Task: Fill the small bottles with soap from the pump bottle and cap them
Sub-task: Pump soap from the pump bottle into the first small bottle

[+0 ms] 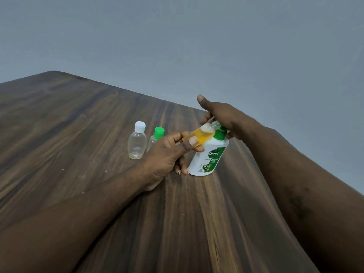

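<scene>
A white pump bottle (pixel 208 156) with a green label and green collar stands on the wooden table (pixel 78 134). My right hand (pixel 222 117) lies over its pump head, thumb raised, fingers hiding the nozzle. My left hand (pixel 167 154) grips a small clear bottle (pixel 201 133) between thumb and fingers, tilted with its open neck up at the pump. Yellow soap with foam fills most of it. Two more small clear bottles stand to the left: one with a white cap (pixel 137 140), one with a green cap (pixel 156 135) partly behind my left hand. Both look empty.
The table's far edge runs diagonally just behind the bottles, with a plain grey wall (pixel 197 46) beyond. My forearms cross the near part of the table.
</scene>
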A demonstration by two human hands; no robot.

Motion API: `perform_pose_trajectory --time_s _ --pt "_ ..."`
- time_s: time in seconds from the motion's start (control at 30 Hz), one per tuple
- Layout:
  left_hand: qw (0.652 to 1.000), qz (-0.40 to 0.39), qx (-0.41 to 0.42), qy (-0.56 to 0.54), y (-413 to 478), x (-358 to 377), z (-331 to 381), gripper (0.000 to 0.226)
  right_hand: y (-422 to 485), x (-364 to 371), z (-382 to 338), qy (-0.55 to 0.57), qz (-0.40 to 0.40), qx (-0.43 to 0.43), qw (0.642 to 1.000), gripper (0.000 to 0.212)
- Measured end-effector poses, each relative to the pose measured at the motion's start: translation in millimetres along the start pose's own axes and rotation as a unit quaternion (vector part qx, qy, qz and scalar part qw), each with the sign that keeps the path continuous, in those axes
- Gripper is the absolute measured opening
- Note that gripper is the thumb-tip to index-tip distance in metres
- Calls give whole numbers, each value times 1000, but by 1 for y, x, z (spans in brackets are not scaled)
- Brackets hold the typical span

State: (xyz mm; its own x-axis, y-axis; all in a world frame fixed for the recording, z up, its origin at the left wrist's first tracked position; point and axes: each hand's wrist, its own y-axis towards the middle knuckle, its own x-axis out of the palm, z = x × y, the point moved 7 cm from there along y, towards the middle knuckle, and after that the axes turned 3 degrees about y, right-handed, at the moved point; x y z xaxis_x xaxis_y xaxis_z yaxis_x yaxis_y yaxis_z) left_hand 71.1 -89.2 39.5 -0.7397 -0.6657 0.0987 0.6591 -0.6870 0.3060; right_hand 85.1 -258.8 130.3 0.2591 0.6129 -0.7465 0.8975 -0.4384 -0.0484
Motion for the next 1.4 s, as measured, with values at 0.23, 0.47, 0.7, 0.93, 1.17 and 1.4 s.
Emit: perform_pose_trajectory --time_s 0.23,0.47,0.7,0.93,1.17,1.4 --pt "1000 3 7 -8 0 1 3 38 -2 -19 -11 16 2 8 1000 85" --pt "1000 10 2 -7 -1 -1 3 38 1 -1 2 -5 -6 14 1000 75" --pt "1000 2 -3 -2 -1 0 1 37 2 1 2 -3 5 4 1000 76" --pt "1000 -1 4 -9 -1 0 3 34 -2 -18 -8 21 8 16 1000 84" --pt "1000 3 1 -9 0 -1 2 34 -2 -2 3 9 0 28 1000 75" --pt "1000 1 -2 -7 -1 -1 -1 35 -1 0 3 11 3 11 1000 73"
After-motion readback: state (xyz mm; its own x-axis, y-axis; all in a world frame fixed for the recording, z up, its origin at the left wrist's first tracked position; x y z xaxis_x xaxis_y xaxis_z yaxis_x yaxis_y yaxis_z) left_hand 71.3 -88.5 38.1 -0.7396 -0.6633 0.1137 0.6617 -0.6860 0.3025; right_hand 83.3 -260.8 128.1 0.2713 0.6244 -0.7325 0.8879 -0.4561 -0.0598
